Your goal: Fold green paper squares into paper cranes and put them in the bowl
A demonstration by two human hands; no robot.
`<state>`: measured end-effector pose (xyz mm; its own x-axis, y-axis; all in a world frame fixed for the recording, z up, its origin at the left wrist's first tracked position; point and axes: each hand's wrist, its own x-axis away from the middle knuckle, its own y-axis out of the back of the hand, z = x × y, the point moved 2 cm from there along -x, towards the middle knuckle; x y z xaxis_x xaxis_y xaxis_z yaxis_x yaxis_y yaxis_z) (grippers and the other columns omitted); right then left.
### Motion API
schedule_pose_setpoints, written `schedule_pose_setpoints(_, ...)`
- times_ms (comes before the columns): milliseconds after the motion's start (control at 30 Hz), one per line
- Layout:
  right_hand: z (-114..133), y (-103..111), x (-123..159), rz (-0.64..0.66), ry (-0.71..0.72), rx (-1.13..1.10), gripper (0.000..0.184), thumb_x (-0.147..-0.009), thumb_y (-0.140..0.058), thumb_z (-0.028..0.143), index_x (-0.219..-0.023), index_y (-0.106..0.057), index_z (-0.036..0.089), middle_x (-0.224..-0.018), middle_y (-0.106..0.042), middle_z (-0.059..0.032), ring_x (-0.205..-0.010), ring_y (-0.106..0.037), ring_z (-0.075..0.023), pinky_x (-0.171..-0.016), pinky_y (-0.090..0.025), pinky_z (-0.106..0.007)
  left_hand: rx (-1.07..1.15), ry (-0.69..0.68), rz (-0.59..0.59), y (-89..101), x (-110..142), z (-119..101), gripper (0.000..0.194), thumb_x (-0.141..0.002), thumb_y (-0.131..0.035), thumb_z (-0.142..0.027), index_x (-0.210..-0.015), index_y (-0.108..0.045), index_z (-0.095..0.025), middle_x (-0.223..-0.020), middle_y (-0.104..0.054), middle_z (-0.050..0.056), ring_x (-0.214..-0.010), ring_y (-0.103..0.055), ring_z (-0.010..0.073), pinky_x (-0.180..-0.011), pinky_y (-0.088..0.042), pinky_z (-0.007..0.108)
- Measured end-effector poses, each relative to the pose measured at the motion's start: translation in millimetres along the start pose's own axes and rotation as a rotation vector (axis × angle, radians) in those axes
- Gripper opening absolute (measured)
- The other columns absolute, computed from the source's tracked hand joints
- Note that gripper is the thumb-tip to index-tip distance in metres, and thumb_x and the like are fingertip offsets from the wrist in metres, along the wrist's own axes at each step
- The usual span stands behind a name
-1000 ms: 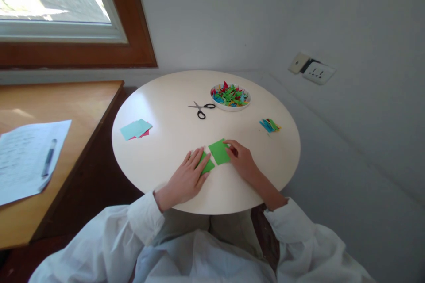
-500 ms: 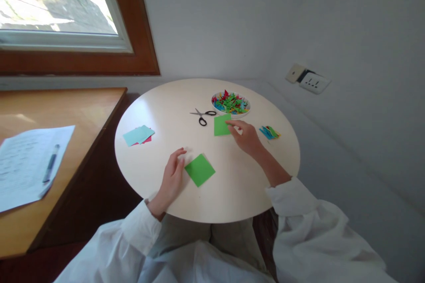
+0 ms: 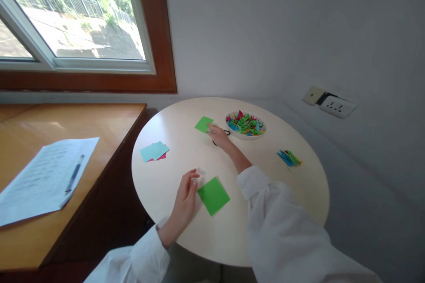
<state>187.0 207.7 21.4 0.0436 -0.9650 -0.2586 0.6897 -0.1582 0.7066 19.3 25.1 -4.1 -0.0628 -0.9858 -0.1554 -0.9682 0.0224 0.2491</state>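
Two green paper squares lie on the round cream table (image 3: pixel 186 225). The near green square (image 3: pixel 213 195) lies flat in front of me. My left hand (image 3: pixel 186 193) rests on its edge just left of that square, fingers loosely curved and holding nothing. My right hand (image 3: pixel 219 135) is stretched to the far side, its fingertips pinched on the edge of the far green square (image 3: pixel 203 124). That hand covers most of the scissors (image 3: pixel 227 132); only bits of black handle show.
A white bowl (image 3: pixel 245 134) of small coloured paper pieces stands at the back right. Light blue and red sheets (image 3: pixel 154 151) lie at the left, folded coloured strips (image 3: pixel 289 158) at the right. A wooden desk (image 3: pixel 109 128) with a printed sheet (image 3: pixel 40 181) and pen (image 3: pixel 74 173) adjoins the table.
My right hand has carried one green square from the near middle to the far side, past the scissors. My left hand slid off the other square and rests beside it. The view tilted up.
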Motion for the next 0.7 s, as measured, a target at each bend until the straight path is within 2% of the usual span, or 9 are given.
schedule_pose_setpoints(133,3.8,-22.7,-4.4,0.100,-0.079,0.105,0.048,-0.077,-0.045,0.015,-0.125,-0.051,0.021,-0.126,-0.054,-0.0093,-0.120,-0.043,-0.0242,-0.099,-0.029,-0.045,0.007,0.013,-0.005,-0.5,0.3,0.7,0.021,-0.088,-0.038,-0.036,-0.095,-0.050,-0.020,-0.122,-0.051,0.010,-0.118,-0.045,0.0216,-0.100,-0.034,0.041)
schedule_pose_setpoints(267,8.7,-34.1,-3.9,0.166,-0.085,0.200,0.044,-0.082,-0.036,0.016,-0.122,-0.053,0.025,-0.124,-0.056,-0.0075,-0.123,-0.039,-0.0228,-0.098,-0.026,-0.045,0.010,0.004,-0.008,-0.5,0.4,1.4,0.021,-0.088,-0.038,-0.036,-0.094,-0.050,-0.020,-0.122,-0.051,0.010,-0.118,-0.044,0.0218,-0.100,-0.034,0.041)
schedule_pose_setpoints(500,12.3,-40.7,1.8,0.214,0.019,0.343,0.043,-0.085,-0.032,0.017,-0.124,-0.050,0.021,-0.125,-0.054,-0.0110,-0.124,-0.035,-0.0221,-0.097,-0.022,-0.045,0.044,0.018,-0.009,-1.2,1.0,2.4,0.023,-0.088,-0.038,-0.038,-0.094,-0.050,-0.020,-0.122,-0.050,0.011,-0.118,-0.044,0.0234,-0.098,-0.035,0.043)
schedule_pose_setpoints(700,18.9,-43.2,7.3,0.222,0.104,0.458,0.039,-0.084,-0.034,0.016,-0.118,-0.053,0.021,-0.124,-0.054,-0.0104,-0.120,-0.036,-0.0236,-0.096,-0.021,-0.046,0.128,0.023,-0.040,-3.4,0.3,6.6,0.023,-0.086,-0.042,-0.040,-0.092,-0.053,-0.021,-0.120,-0.050,0.010,-0.117,-0.044,0.0233,-0.099,-0.033,0.041)
